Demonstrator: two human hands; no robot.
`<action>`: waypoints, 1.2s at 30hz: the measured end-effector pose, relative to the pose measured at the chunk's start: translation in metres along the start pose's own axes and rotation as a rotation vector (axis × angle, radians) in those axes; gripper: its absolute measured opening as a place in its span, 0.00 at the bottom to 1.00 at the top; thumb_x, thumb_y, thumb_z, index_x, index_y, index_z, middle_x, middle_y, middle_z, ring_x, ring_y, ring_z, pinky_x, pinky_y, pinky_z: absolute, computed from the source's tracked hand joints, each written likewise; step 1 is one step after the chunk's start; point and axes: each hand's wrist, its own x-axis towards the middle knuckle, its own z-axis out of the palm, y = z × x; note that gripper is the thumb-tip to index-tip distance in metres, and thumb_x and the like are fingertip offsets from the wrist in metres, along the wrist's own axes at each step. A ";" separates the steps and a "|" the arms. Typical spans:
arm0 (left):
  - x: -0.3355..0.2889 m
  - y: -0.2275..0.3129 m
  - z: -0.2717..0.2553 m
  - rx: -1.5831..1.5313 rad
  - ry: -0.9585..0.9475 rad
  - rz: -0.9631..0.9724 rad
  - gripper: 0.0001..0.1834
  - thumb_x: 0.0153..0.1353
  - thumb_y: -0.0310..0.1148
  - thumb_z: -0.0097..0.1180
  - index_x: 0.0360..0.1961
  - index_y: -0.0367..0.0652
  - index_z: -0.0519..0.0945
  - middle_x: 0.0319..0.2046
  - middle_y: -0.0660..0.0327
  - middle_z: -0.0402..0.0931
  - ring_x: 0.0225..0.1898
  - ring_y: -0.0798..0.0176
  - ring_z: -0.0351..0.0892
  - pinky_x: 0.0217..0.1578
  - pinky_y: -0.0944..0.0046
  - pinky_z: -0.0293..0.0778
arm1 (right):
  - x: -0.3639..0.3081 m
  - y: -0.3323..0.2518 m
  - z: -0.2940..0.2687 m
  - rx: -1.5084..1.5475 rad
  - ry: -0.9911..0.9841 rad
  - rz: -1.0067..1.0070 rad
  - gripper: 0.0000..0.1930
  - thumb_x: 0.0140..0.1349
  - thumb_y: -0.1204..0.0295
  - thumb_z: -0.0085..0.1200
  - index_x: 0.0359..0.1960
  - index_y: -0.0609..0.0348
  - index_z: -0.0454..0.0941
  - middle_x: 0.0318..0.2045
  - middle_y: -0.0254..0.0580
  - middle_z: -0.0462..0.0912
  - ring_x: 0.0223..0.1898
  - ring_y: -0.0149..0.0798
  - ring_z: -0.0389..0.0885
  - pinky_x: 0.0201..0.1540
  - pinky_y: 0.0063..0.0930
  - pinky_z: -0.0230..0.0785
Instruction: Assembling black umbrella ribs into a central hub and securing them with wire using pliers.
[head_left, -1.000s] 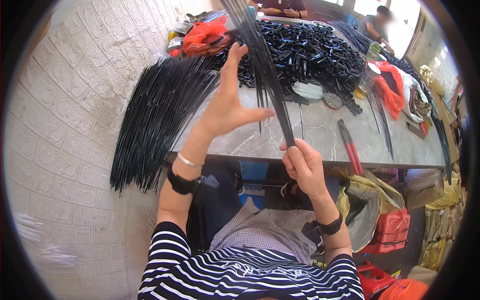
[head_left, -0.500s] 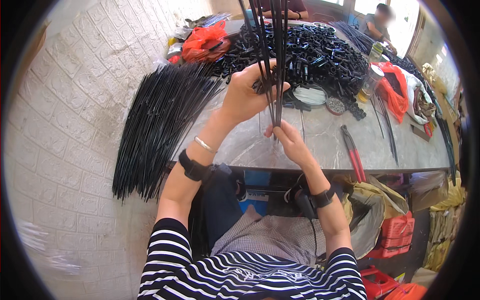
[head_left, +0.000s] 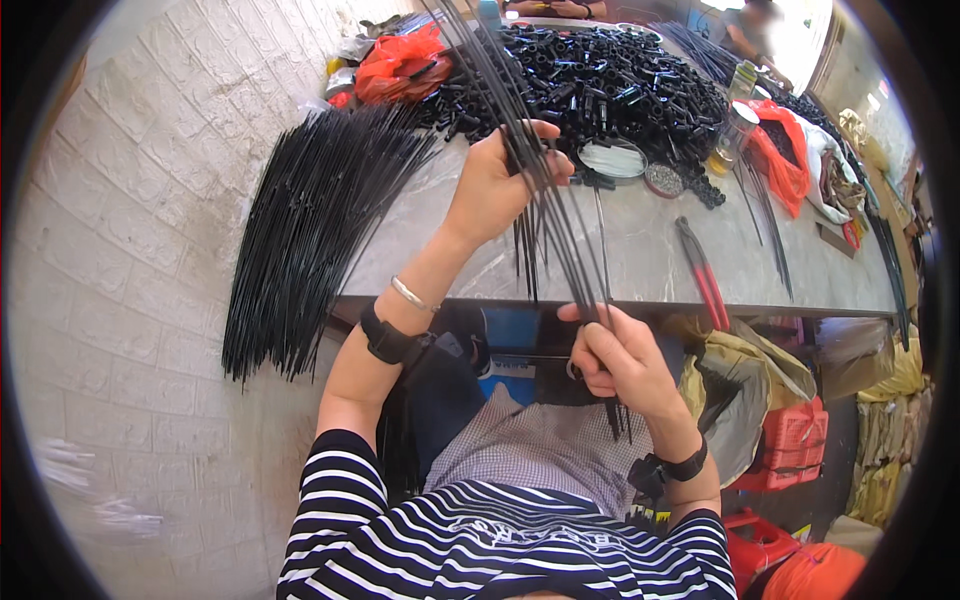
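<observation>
Right hand, right of centre, is closed around thin black rods. Left hand, upper centre, is part-curled against them. They slant from top centre across both hands.

- a workshop, by its look;
- a bench heaped with small black tubular parts;
- thin black rods massed at its left end;
- red-handled pliers on it;
- another person at its far side

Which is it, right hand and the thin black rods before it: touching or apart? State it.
Touching: the head view shows the right hand closed on the thin black rods, lower ends poking out beneath.
</observation>
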 end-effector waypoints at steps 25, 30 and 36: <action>-0.027 0.009 -0.008 -0.058 -0.214 -0.026 0.15 0.60 0.20 0.56 0.49 0.36 0.77 0.38 0.58 0.82 0.42 0.67 0.81 0.45 0.67 0.77 | -0.025 -0.004 0.020 -0.068 0.018 -0.074 0.14 0.70 0.72 0.43 0.52 0.70 0.65 0.23 0.36 0.72 0.16 0.25 0.70 0.17 0.18 0.65; -0.035 0.014 0.006 0.076 -0.155 0.041 0.13 0.61 0.22 0.55 0.48 0.33 0.79 0.31 0.60 0.81 0.35 0.67 0.81 0.41 0.66 0.78 | -0.025 -0.003 0.018 -0.013 0.099 -0.015 0.14 0.70 0.71 0.43 0.51 0.70 0.67 0.25 0.36 0.72 0.18 0.23 0.69 0.17 0.18 0.65; -0.038 0.020 0.014 0.003 -0.215 -0.035 0.15 0.62 0.22 0.54 0.50 0.33 0.77 0.35 0.56 0.82 0.38 0.65 0.83 0.41 0.67 0.78 | -0.022 0.001 0.015 0.053 0.035 -0.020 0.12 0.70 0.71 0.45 0.48 0.68 0.70 0.26 0.35 0.73 0.22 0.25 0.71 0.23 0.19 0.69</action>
